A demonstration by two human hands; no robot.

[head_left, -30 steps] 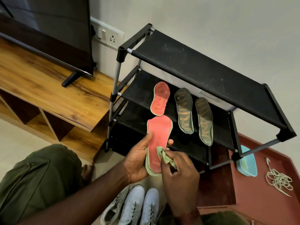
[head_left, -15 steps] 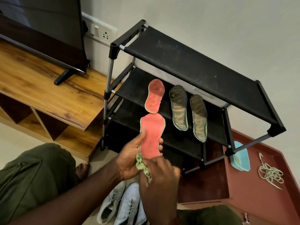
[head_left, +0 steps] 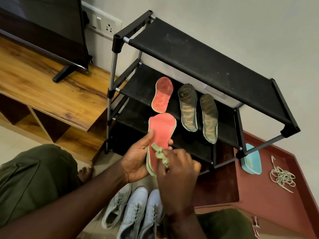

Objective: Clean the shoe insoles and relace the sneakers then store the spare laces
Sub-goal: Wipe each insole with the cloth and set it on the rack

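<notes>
My left hand (head_left: 138,159) grips a red insole with a green edge (head_left: 161,131), held upright in front of the shoe rack. My right hand (head_left: 176,171) pinches a small green cloth (head_left: 159,153) and presses it on the insole's lower half. A second red insole (head_left: 163,94) and two dark olive insoles (head_left: 188,107) (head_left: 209,118) lie on the rack's middle shelf. Several pale sneakers (head_left: 133,213) stand on the floor below my arms. A tangle of beige laces (head_left: 281,176) lies on the red-brown ledge at the right.
The black shoe rack (head_left: 207,59) stands against the wall. A light blue tub (head_left: 251,160) sits by its right leg. A wooden TV unit (head_left: 51,87) with a television (head_left: 51,23) is at the left. My knee in olive trousers (head_left: 31,178) fills the lower left.
My right hand slid the cloth down the insole and back up towards its middle. The view shifted slightly.
</notes>
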